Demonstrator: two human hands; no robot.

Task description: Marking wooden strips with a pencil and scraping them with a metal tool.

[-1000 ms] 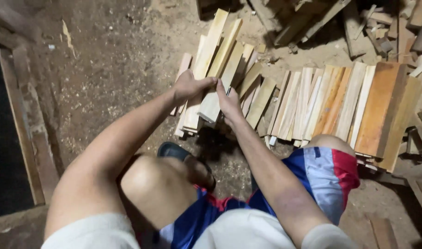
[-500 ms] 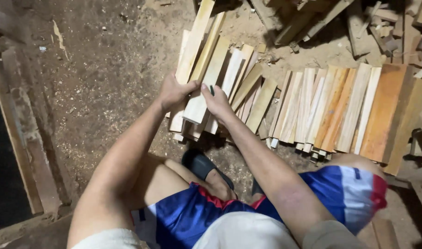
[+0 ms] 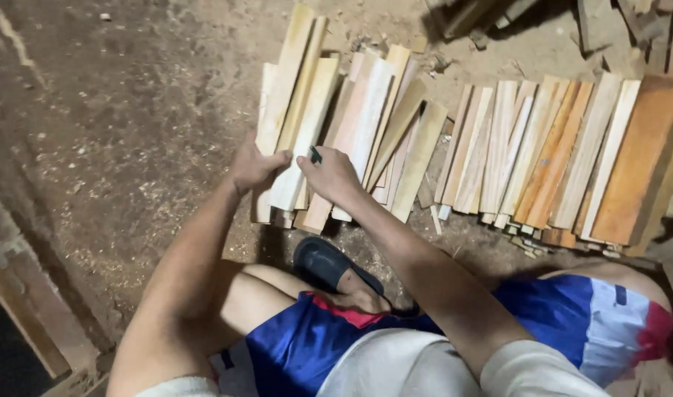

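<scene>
Pale wooden slats (image 3: 329, 125) are lying in a loose stack on the dirt floor (image 3: 130, 110), long and flat, running away from the person and fanning slightly at their far ends. Most are light cream; a few are showing a pinkish or tan face. Their near ends are sitting uneven, just ahead of a black sandal (image 3: 329, 266).

The left hand (image 3: 254, 166) is pressing against the left edge of the stack near its close end, fingers curled around the side of the outermost slat (image 3: 281, 95), so it is gripping that slat. The right hand (image 3: 333, 175) is resting on top of the stack's near end, fingers bent down over a pale slat (image 3: 300, 158), with a dark fingernail showing; whether it is clamping that piece or only pressing on it is not clear. The two hands are sitting close together, with the slat between them.

A second row of boards (image 3: 557, 154), some orange-brown, is lying to the right, apart from the stack.
</scene>
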